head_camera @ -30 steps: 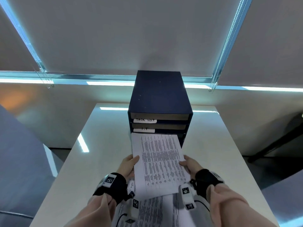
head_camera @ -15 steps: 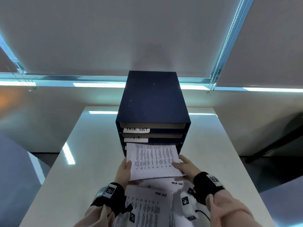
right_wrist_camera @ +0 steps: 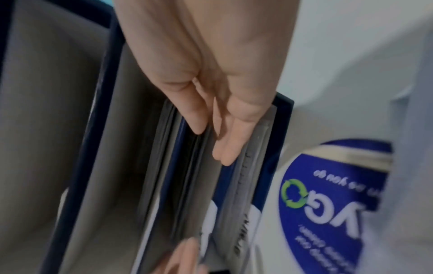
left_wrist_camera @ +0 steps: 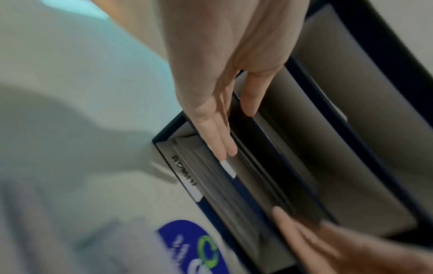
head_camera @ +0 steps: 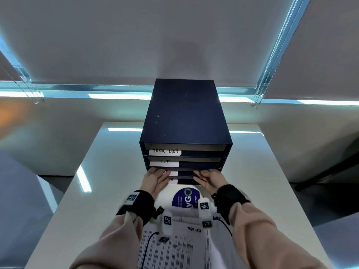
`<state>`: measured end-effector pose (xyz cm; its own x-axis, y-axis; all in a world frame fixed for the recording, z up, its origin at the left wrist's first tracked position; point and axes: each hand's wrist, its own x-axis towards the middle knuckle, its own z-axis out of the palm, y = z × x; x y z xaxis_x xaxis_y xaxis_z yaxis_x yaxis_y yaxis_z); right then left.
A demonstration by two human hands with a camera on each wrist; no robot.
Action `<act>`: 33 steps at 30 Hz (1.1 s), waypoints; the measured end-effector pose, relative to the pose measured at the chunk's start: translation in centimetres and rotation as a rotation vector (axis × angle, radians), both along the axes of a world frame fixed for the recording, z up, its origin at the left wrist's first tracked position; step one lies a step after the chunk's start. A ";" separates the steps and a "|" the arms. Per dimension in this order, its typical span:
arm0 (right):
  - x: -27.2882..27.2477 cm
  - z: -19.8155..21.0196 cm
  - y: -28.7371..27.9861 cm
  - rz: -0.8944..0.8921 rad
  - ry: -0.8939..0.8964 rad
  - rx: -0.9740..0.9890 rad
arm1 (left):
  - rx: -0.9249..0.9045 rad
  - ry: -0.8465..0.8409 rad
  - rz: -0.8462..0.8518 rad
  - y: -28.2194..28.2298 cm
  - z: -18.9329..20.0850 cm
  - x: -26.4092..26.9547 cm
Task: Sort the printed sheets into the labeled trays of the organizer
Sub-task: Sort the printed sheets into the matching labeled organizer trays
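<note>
Sheet now fully inside the organizer point(head_camera: 185, 121)'s third tray at 12 o'clock on the bench point(head_camera: 108, 171); left hand point(head_camera: 154, 180) and right hand point(head_camera: 210, 179), fingers flat, should press evenly, squaring its edge.

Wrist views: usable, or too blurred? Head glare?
Left wrist: motion-blurred, yet the left hand and an "ADMIN"-like tray label still read. Right wrist: softer, right hand clear, sticker print smeared. Head: sharp at the organizer, sleeves blurred, window glare streaks on the table, wide-angle bending at the edges.
</note>
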<state>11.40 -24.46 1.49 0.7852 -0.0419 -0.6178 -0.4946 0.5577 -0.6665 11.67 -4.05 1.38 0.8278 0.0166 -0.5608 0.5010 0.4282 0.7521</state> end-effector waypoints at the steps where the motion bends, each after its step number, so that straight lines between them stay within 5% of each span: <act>1: -0.6 0.1 0.1 0.041 -0.008 -0.033 | 0.071 -0.019 -0.039 0.2 0.0 -0.6; 4: -3.9 -0.3 -0.1 0.170 -0.049 -0.169 | 0.385 -0.117 -0.234 1.0 -0.6 -3.5; 9: -12.2 -4.0 -2.1 0.373 0.103 -0.365 | 1.330 -0.324 -0.812 3.8 -3.7 -8.7; 12: -17.0 -6.2 -2.6 0.374 0.224 -0.295 | 1.394 -0.287 -0.872 5.4 -5.3 -10.7; 17: -19.8 -6.4 -2.6 0.276 0.230 -0.304 | 1.504 -0.385 -0.688 5.3 -4.3 -13.1; 21: -20.5 -4.9 -2.4 0.300 0.221 -0.363 | 1.293 -0.392 -0.675 4.9 -0.9 -13.8; 26: -21.4 -3.0 -2.1 0.396 0.135 -0.280 | 0.425 -0.438 -0.574 4.8 4.8 -14.5; 33: -21.9 -1.7 -2.0 0.461 0.060 -0.182 | 0.135 -0.263 -0.203 4.9 6.4 -11.7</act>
<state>-10.52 -26.44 -0.21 0.7110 0.1900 -0.6771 -0.7026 0.1494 -0.6958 -0.02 0.85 7.75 0.9375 -0.1030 -0.3324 0.3475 0.2276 0.9096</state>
